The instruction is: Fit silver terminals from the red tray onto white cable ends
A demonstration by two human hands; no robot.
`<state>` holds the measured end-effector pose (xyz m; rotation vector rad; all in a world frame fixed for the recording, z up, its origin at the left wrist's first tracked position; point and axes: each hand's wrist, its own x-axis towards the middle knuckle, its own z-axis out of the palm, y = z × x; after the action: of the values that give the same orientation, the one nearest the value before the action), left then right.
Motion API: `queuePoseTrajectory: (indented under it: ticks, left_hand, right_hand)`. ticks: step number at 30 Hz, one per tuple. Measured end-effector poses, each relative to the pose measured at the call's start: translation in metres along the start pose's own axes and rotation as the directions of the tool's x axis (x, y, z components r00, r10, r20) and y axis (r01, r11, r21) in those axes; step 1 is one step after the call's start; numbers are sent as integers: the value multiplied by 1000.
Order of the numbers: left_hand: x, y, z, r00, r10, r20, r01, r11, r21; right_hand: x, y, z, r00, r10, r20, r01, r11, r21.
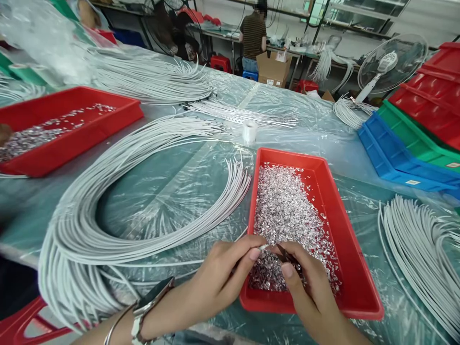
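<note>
Over the near part of a red tray [354,268], my left hand [224,270] is closed, pinching the end of a white cable [263,247] between thumb and forefinger. My right hand [312,282] is wrapped round small dark snips [283,255], whose pointed tip is close to the cable end; whether they touch is unclear. Many small shiny silvery pieces [283,201] lie in the tray below both hands. To the left, a large looped bundle of white cables [68,230] spreads over the plastic-covered table [168,191], its ends pointing toward the tray.
Another red tray [79,148] with silvery pieces stands at left, a person's hand [5,134] at its edge. A white roll [249,132] sits behind my tray. More cables [420,254] lie at right, below stacked bins [406,148]. A person [252,38] sits far back.
</note>
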<state>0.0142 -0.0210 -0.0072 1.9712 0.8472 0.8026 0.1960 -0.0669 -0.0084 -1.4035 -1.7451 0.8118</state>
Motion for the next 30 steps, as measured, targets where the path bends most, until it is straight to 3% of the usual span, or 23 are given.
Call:
queuePoseTrajectory:
  ticks: [7,11,17,23,30]
  left_hand:
    - [-4,-5,3,995,60,-84,-63,997,-33]
    - [-3,-8,6,987,-25,-160,2,990,-141]
    - [-1,-10,5,985,-60,-165,17,968,-250]
    - [-2,-9,4,981,-70,-180,26,972,-232]
    - [-2,-8,5,974,13,-225,-58,979,-194]
  right_hand:
    - [2,-6,4,1000,-21,-19,21,1000,-5]
    - [5,-8,4,999,-20,35,20,1000,6]
    - [7,-5,6,994,36,103,-39,999,33]
    - [8,-6,6,986,74,152,-83,995,53]
    - [8,-13,7,992,71,100,-82,990,111]
